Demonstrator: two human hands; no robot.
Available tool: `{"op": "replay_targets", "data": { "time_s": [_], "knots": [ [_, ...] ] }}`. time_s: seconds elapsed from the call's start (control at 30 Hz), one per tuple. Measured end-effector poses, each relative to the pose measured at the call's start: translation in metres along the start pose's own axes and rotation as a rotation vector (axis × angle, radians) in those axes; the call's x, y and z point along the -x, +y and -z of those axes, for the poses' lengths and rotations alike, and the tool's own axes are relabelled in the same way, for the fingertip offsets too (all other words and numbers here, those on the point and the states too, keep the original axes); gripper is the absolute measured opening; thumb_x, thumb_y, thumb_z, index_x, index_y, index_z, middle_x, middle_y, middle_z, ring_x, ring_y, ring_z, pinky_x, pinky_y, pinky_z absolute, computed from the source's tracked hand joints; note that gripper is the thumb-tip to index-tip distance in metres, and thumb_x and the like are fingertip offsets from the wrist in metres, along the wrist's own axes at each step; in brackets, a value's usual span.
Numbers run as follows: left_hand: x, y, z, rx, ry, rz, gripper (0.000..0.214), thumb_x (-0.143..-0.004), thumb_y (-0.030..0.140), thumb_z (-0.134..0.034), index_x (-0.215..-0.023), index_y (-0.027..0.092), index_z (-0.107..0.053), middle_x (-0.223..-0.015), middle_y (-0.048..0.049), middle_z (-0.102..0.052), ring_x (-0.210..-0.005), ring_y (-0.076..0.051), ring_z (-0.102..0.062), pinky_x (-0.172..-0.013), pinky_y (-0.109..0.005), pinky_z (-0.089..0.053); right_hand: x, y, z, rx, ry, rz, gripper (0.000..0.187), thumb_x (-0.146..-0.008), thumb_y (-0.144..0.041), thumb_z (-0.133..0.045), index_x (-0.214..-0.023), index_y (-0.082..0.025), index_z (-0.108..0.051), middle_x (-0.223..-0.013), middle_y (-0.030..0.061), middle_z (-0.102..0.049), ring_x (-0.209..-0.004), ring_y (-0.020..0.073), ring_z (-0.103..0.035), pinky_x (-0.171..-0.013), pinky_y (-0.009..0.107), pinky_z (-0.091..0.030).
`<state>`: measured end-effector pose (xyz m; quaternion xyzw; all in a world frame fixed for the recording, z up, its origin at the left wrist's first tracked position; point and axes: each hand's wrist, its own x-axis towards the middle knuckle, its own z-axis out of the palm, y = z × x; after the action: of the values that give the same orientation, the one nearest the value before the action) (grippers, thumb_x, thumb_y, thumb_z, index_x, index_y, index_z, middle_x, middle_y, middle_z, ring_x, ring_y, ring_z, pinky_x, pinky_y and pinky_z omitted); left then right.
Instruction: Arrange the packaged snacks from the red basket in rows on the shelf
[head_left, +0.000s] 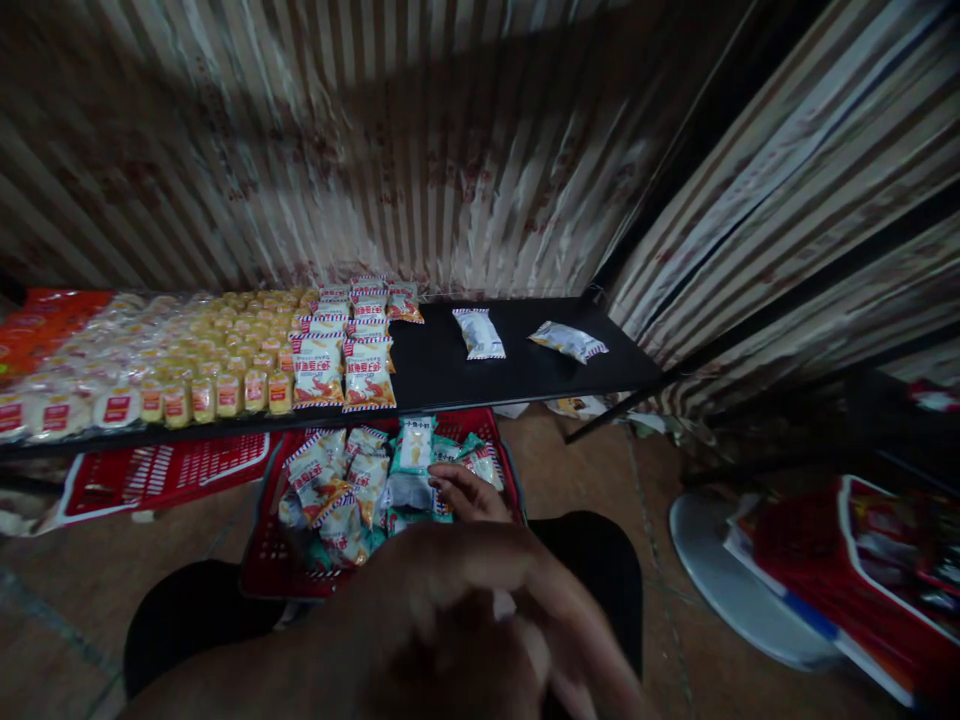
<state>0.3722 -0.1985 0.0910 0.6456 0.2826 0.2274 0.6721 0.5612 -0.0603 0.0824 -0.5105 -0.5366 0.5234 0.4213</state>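
Observation:
A red basket (pixel 501 470) full of snack packets rests against my knees in black trousers. My right hand (pixel 469 492) reaches into it, fingers stretched out flat on a green-and-white packet (pixel 411 462). Red-striped packets (pixel 330 490) fill the basket's left side. My left hand (pixel 465 640) hangs close to the camera, smeared by motion, so its fingers cannot be made out. Above the basket runs a black shelf (pixel 525 375) with rows of red-striped packets (pixel 341 370) and yellow ones (pixel 217 385). Two loose white packets (pixel 480 333) (pixel 568 341) lie on its right part.
A second red basket (pixel 165 470) sits under the shelf at the left. A striped curtain (pixel 375 150) hangs behind and to the right. On the brown floor at the right are a white round object (pixel 720 580) and a stack of red packaging (pixel 847 580).

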Motion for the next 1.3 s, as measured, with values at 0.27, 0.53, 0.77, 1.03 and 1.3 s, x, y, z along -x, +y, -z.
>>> {"op": "replay_targets", "data": {
  "time_s": [0.27,0.53,0.77,1.03,1.3],
  "knots": [
    [-0.123,-0.044,0.085,-1.092,0.444,0.703,0.054,-0.084,0.026,-0.046,-0.134,0.005,-0.045,-0.147,-0.0224,-0.032,-0.139,-0.035,-0.022,-0.112,-0.047,-0.019,-0.007,0.101,0.023,0.965,0.207,-0.064,0.053,-0.081,-0.021,-0.052,-0.133,-0.011,-0.049,-0.141,0.0193,-0.042,-0.133,0.0338,-0.033,-0.105,0.049,-0.034],
    [-0.139,-0.099,0.061,-0.888,0.489,0.73,0.064,-0.079,0.039,-0.053,-0.136,0.014,-0.043,-0.152,-0.0199,-0.021,-0.141,-0.038,-0.012,-0.11,-0.055,-0.017,-0.008,0.135,0.025,0.959,0.06,0.202,0.05,-0.081,-0.021,-0.047,-0.13,-0.016,-0.052,-0.147,0.0133,-0.037,-0.139,0.031,-0.023,-0.107,0.054,-0.029],
    [-0.128,-0.1,0.047,-0.661,0.473,0.412,0.041,-0.079,0.023,-0.049,-0.118,0.02,-0.061,-0.121,-0.0077,-0.063,-0.114,-0.021,-0.056,-0.101,-0.034,-0.041,-0.011,0.124,0.045,0.749,0.172,0.161,0.04,-0.089,-0.029,-0.041,-0.12,-0.014,-0.06,-0.13,0.0118,-0.056,-0.125,0.0217,-0.046,-0.107,0.038,-0.036],
    [-0.068,-0.102,0.113,-1.094,0.978,0.603,0.052,-0.08,0.029,-0.051,-0.128,0.009,-0.05,-0.142,-0.0228,-0.037,-0.137,-0.039,-0.024,-0.105,-0.054,-0.03,-0.011,0.131,0.036,0.903,0.085,0.022,0.054,-0.086,-0.032,-0.051,-0.136,-0.013,-0.045,-0.134,0.0157,-0.052,-0.128,0.0275,-0.043,-0.107,0.044,-0.033],
    [-0.094,-0.112,0.08,-1.013,0.683,0.673,0.06,-0.077,0.027,-0.056,-0.134,0.01,-0.045,-0.149,-0.02,-0.028,-0.14,-0.036,-0.018,-0.109,-0.052,-0.025,0.001,0.12,0.014,0.656,-0.099,0.18,0.045,-0.082,-0.027,-0.054,-0.127,-0.021,-0.055,-0.125,0.0091,-0.062,-0.115,0.023,-0.056,-0.101,0.043,-0.041]
  ]
}}
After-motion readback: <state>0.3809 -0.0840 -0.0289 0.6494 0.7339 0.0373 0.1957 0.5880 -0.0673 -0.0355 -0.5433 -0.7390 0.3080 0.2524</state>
